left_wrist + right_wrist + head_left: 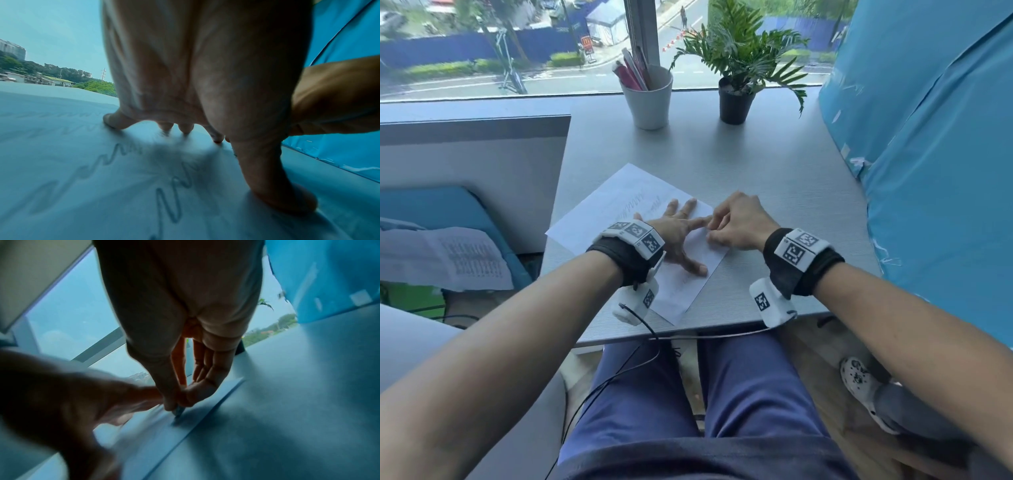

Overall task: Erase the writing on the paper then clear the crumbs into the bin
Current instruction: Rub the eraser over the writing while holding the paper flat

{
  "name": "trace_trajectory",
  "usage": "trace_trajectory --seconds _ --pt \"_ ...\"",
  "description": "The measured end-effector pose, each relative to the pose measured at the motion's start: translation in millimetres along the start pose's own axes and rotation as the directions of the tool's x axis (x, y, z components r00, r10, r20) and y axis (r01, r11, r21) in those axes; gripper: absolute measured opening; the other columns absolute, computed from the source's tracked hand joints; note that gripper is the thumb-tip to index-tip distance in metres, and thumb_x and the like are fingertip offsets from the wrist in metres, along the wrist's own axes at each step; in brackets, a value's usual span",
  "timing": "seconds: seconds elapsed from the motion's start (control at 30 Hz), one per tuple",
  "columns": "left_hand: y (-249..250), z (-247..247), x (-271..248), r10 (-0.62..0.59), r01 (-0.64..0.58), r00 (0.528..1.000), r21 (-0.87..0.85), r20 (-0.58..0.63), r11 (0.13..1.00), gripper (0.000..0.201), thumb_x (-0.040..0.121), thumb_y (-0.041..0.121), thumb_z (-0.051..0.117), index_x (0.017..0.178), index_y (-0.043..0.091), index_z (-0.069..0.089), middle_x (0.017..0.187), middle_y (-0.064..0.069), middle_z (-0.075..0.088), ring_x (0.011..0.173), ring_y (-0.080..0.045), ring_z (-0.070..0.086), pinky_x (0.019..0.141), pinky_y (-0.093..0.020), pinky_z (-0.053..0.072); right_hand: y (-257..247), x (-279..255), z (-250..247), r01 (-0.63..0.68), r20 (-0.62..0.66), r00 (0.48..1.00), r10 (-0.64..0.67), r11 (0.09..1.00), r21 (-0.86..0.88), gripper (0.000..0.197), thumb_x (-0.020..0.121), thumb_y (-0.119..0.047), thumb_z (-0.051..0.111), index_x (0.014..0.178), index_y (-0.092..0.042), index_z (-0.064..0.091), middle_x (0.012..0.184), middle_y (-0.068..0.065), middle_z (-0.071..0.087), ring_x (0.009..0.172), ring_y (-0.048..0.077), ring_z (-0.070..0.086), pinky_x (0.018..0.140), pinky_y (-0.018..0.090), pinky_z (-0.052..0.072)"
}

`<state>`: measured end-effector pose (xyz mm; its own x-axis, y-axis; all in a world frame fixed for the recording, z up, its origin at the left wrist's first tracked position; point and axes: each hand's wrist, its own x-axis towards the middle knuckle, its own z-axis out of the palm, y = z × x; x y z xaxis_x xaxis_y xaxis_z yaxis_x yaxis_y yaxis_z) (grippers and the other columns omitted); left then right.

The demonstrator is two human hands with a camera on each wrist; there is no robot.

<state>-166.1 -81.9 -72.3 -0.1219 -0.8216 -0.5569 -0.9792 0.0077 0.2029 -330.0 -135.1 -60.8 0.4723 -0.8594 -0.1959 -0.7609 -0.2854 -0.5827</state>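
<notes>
Fingers (690,209) of left hand (678,236) splayed flat on thin paper (619,202); right hand (739,222) pinching small eraser (178,410)

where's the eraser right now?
Pinched in the right hand, its tip pressed on the paper near the right edge, beside the left hand's fingers.

Left hand (678,236) lies flat at frame centre, fingers spread. Right hand (739,222) beside it, fingertips pinched together, pointing down.

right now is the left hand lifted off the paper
No, the left hand lies on the paper with fingers spread, its fingertips and thumb pressing the sheet against the table.
</notes>
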Motion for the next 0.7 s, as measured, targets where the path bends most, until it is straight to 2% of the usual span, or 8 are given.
trace_trajectory --seconds 0.03,0.13,0.27,0.3,0.4,0.53,0.63,0.7 --pt "0 0 0 0.002 -0.002 1.000 -0.001 0.000 1.000 0.116 0.065 0.072 0.075 0.150 0.057 -0.002 0.160 0.014 -0.027 0.149 -0.020 -0.024 0.103 -0.082 0.004 1 1 -3 -0.024 0.004 1.000 0.024 1.000 0.007 0.011 0.069 -0.017 0.082 0.080 -0.017 0.079 0.072 -0.006 0.068 0.070 0.003 0.062 0.062 0.013 0.051" --pt "1 0 -1 -0.001 0.001 1.000 0.002 -0.001 1.000 0.117 0.065 0.072 0.075 0.150 0.057 -0.004 0.161 0.014 -0.026 0.149 -0.020 -0.023 0.103 -0.082 0.004 7 11 -15 -0.119 -0.121 0.985 0.124 0.991 0.054 0.012 0.068 -0.018 0.081 0.080 -0.017 0.080 0.065 -0.009 0.065 0.063 0.001 0.058 0.052 0.006 0.041" --pt "-2 0 1 -0.002 0.002 1.000 -0.003 0.008 1.000 0.119 0.064 0.074 0.074 0.150 0.055 -0.006 0.160 0.015 -0.029 0.148 -0.019 -0.025 0.103 -0.082 0.003 -2 1 0 -0.018 0.032 0.999 0.018 1.000 0.019 0.011 0.067 -0.017 0.082 0.078 -0.018 0.079 0.069 -0.007 0.068 0.067 0.006 0.064 0.055 0.011 0.046" --pt "-3 0 1 0.000 0.000 1.000 -0.005 0.006 1.000 0.120 0.063 0.075 0.074 0.150 0.055 -0.006 0.160 0.015 -0.028 0.148 -0.019 -0.025 0.103 -0.082 0.003 -1 3 -1 -0.038 0.023 0.999 0.037 0.999 0.025 0.012 0.067 -0.018 0.083 0.078 -0.018 0.080 0.069 -0.006 0.068 0.067 0.006 0.064 0.055 0.011 0.046" --pt "-2 2 2 0.005 -0.005 1.000 -0.011 -0.004 1.000 0.120 0.063 0.074 0.075 0.150 0.056 -0.005 0.160 0.015 -0.027 0.148 -0.018 -0.025 0.101 -0.083 0.003 5 12 -12 -0.106 -0.122 0.986 0.112 0.993 0.053 0.010 0.069 -0.018 0.082 0.078 -0.017 0.080 0.064 -0.009 0.064 0.068 0.006 0.061 0.058 0.012 0.044" --pt "-5 2 4 -0.003 0.003 1.000 -0.011 0.004 1.000 0.121 0.060 0.077 0.074 0.151 0.055 -0.003 0.159 0.016 -0.029 0.148 -0.018 -0.026 0.101 -0.084 0.003 -7 2 0 0.016 0.051 0.999 -0.016 1.000 0.005 0.011 0.069 -0.017 0.083 0.078 -0.016 0.079 0.068 -0.010 0.065 0.070 0.005 0.063 0.065 0.017 0.050" --pt "-4 2 4 0.002 -0.002 1.000 -0.011 0.001 1.000 0.124 0.058 0.076 0.076 0.149 0.058 -0.006 0.159 0.016 -0.029 0.148 -0.019 -0.026 0.101 -0.084 0.002 0 12 -12 -0.080 -0.077 0.994 0.083 0.996 0.047 0.011 0.067 -0.020 0.083 0.077 -0.018 0.079 0.065 -0.009 0.066 0.064 0.002 0.060 0.063 0.015 0.051" --pt "-2 2 3 -0.003 0.003 1.000 -0.005 0.007 1.000 0.128 0.056 0.077 0.077 0.149 0.057 -0.008 0.159 0.016 -0.031 0.147 -0.020 -0.028 0.100 -0.084 0.001 1 11 -9 -0.067 -0.104 0.992 0.071 0.997 0.045 0.009 0.069 -0.019 0.082 0.078 -0.017 0.079 0.065 -0.007 0.065 0.067 0.005 0.062 0.061 0.014 0.049"
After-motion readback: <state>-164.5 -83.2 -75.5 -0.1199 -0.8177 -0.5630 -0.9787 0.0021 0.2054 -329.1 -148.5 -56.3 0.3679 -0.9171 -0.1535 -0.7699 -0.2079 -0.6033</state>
